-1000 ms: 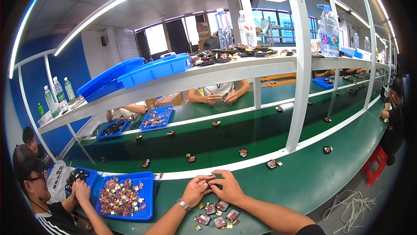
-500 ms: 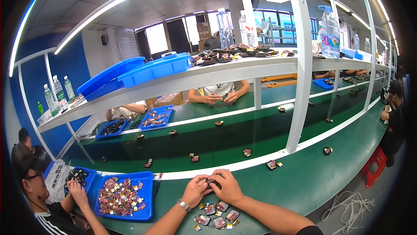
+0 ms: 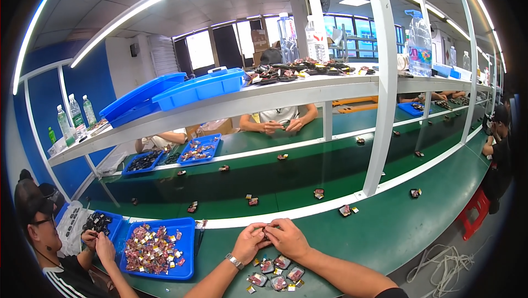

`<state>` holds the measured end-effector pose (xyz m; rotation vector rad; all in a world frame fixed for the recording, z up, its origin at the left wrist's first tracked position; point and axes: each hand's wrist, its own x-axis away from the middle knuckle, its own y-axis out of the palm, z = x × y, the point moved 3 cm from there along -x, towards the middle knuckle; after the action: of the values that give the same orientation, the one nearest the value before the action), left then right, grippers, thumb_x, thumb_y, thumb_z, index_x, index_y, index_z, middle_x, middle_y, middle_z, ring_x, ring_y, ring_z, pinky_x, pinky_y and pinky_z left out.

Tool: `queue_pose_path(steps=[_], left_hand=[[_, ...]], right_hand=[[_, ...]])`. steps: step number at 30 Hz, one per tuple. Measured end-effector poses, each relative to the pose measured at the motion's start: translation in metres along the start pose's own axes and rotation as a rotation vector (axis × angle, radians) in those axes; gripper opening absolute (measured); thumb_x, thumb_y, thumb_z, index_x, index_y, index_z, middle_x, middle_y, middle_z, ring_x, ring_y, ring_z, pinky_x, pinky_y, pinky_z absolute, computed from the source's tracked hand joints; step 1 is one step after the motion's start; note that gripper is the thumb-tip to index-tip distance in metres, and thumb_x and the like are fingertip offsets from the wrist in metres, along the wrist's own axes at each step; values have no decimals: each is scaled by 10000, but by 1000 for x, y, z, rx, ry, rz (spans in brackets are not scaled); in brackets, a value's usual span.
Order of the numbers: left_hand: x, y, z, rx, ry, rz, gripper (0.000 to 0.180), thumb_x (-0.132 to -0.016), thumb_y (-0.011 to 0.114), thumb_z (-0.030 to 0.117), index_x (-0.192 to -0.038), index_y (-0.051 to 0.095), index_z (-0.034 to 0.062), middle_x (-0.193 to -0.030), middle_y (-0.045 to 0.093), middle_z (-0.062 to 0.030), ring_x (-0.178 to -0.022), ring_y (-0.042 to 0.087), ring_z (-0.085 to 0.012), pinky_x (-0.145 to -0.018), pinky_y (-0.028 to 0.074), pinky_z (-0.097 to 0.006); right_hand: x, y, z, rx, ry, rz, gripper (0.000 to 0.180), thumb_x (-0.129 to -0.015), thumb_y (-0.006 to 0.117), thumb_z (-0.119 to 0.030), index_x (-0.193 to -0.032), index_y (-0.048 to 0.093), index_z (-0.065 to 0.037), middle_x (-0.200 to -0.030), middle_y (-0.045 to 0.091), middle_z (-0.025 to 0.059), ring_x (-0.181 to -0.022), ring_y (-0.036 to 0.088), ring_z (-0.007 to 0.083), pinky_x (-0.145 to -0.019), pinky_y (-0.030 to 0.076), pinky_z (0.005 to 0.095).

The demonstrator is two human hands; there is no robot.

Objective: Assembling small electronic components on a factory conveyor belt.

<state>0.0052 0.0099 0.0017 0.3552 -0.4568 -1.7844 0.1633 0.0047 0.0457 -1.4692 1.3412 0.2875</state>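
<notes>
My left hand (image 3: 248, 243) and my right hand (image 3: 290, 242) meet over the green bench, fingertips pinched together around a small dark piece (image 3: 265, 233). Fingers cover most of that piece, so its exact kind is hidden. A wristwatch with a metal band (image 3: 234, 261) is on my left wrist. Just below my hands, between my forearms, lies a cluster of small dark-rimmed casings (image 3: 278, 282) with pinkish-red wired parts and white-and-yellow tabs. Left of my left forearm, a blue tray (image 3: 190, 248) holds a heap of similar pinkish parts with tabs (image 3: 154, 251).
At left, a co-worker's hands (image 3: 99, 245) work beside a blue tray of black pieces (image 3: 99, 222). Beyond the bench, a green conveyor belt (image 3: 291, 188) carries scattered assemblies. A white upright post (image 3: 379, 105) and an overhead shelf (image 3: 330, 87) stand in front.
The assemblies on the belt have shifted slightly rightward. My hands stay together, with less of the dark piece showing. The co-worker's hands at left have come together.
</notes>
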Motion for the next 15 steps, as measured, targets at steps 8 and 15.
queue_pose_path(steps=[8, 15], left_hand=[[2, -1, -5, -124, 55, 116, 241, -939, 550, 52, -1172, 502, 14, -1066, 642, -88, -950, 636, -162, -808, 556, -330], [3, 6, -3, -329, 85, 209, 197, -932, 563, 58, -1119, 546, -4, -1011, 664, -85, -867, 645, -131, -718, 545, -250]], right_hand=[[3, 6, -2, -41, 12, 25, 151, -791, 666, -71, -940, 672, -49, -1027, 580, 72, -948, 577, 251, -764, 522, 334], [6, 14, 11, -335, 332, 71, 97, -794, 674, -70, -882, 672, -27, -955, 624, 91, -779, 646, 228, -687, 538, 321]])
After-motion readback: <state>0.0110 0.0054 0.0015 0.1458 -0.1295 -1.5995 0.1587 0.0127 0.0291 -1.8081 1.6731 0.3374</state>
